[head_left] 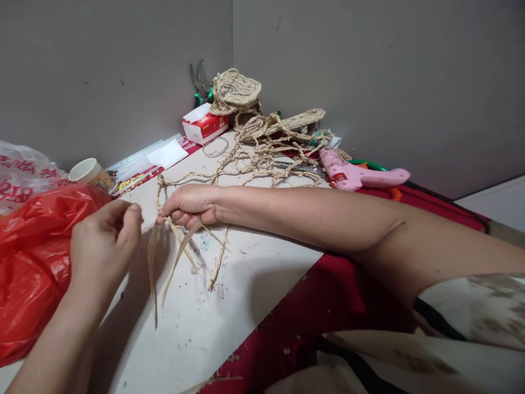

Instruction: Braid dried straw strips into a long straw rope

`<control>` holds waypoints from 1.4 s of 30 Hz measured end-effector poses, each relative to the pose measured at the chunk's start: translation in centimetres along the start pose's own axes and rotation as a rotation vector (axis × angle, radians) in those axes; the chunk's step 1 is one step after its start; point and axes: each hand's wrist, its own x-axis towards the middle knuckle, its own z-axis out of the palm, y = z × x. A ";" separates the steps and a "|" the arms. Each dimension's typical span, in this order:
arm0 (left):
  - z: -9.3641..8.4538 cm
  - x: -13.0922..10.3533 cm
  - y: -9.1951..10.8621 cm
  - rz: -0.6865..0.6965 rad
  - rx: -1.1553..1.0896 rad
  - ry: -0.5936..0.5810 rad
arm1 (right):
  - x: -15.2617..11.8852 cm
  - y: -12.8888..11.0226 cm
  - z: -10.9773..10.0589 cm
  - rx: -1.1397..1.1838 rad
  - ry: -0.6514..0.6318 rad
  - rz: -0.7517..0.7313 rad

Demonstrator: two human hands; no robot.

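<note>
A braided straw cord [159, 192] is pinched in my closed right hand [189, 205], which is above the white board. Loose flat straw strands [152, 268] hang down below those fingers. To the left, apart from the cord, my left hand [107, 241] is curled with its thumb near the index finger. Whether anything is inside it I cannot make out. A finished braid end [220, 260] lies on the board [229, 328] below my right wrist. Beyond my right forearm spreads a tangle of braided cord [262, 153].
At the left are a red plastic bag [36, 262] and a paper cup [88, 172]. Toward the back lie clear glue sticks [141, 156], a red tissue box [205, 128], pruning shears [200, 85] and coiled braid [235, 90]. A pink glue gun [361, 174] rests at right.
</note>
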 end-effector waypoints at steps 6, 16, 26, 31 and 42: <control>1.9 1.3 -1.2 -0.294 -0.454 -0.271 | 0.2 -0.2 -0.9 -0.099 -0.103 0.024; 1.8 1.9 -2.4 -0.291 -0.333 -0.396 | -0.2 -0.5 -2.0 -0.828 -0.056 -0.180; 2.1 2.1 -2.9 -0.326 -0.426 -0.452 | -0.5 -0.8 -1.6 -1.243 0.061 -0.304; 2.2 2.0 -2.9 -0.311 -0.463 -0.449 | -0.8 -1.0 -1.3 -1.305 0.079 -0.303; 2.3 1.8 -2.5 -0.290 -0.419 -0.402 | -2.0 -1.9 -0.7 -1.440 0.103 -0.255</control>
